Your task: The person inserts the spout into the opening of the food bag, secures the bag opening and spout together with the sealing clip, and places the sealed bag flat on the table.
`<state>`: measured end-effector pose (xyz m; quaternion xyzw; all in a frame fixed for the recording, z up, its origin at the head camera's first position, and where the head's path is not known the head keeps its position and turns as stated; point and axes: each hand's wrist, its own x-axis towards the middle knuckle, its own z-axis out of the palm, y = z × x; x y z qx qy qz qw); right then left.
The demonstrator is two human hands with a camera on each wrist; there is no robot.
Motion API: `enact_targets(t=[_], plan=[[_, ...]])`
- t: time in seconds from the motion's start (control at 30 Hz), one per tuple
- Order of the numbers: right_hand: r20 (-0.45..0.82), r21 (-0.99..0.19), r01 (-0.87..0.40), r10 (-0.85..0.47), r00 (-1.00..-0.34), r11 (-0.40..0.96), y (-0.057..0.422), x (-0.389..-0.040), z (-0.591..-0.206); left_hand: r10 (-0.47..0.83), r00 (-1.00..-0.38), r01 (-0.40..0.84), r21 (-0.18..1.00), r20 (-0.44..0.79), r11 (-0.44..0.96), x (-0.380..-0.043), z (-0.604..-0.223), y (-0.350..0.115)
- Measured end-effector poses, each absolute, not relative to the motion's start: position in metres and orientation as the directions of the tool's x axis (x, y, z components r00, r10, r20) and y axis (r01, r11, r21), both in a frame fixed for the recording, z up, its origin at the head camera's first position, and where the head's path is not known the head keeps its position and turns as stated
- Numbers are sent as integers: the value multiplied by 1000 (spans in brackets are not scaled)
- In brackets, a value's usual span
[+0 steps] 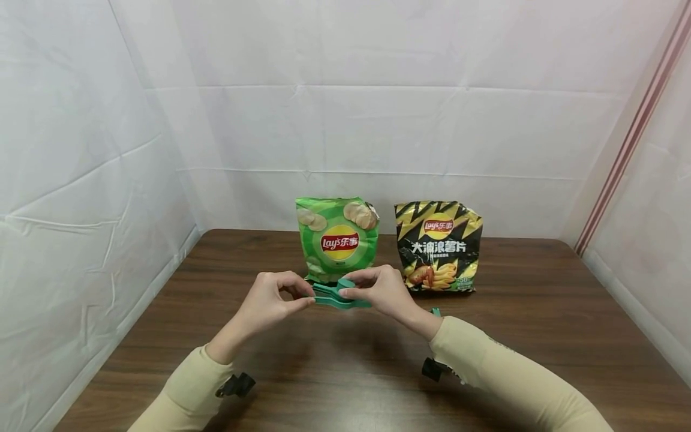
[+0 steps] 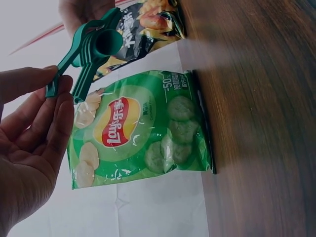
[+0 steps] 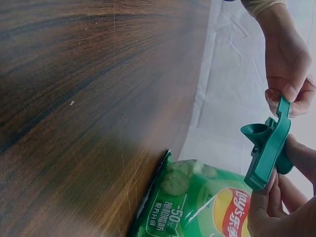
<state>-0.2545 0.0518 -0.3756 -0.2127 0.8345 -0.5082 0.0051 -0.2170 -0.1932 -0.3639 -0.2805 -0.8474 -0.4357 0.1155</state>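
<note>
While hands (image 1: pixel 268 302) (image 1: pixel 387 294) grip a clip (image 1: pixel 339 303), white sheeting (image 1: pixel 378 126) backs the woodgrain table (image 1: pixel 308 372).

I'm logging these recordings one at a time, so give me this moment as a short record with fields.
Held item: green clip with a round spout, its two arms apart at one end
Left hand: pinches one arm's end
Right hand: grips the opposite end
Behind the clip: green Lay's bag, upright
To its right: black-and-yellow Lay's bag, upright
By the right wrist: green piece, mostly hidden
Surface: brown wood-grain table
Backdrop: white sheeting
</note>
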Motion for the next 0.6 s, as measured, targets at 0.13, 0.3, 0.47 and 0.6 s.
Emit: enact_targets(t=[0.13,0.3,0.47,0.6], plan=[[194,-847,-339,-356,-914,410,50,-253,-375,383,-818,572,674,428,468,-216,-364,-195],[180,-836,-328,-343,-922,441,49,-252,-376,392,-824,562,682,410,468,-215,-363,-198],[160,-840,-313,-348,-924,444,48,-250,-376,397,-834,544,694,384,471,-214,-363,-198],[147,-842,-299,-341,-928,450,48,-249,-377,416,-821,562,680,390,471,-214,-364,-199]])
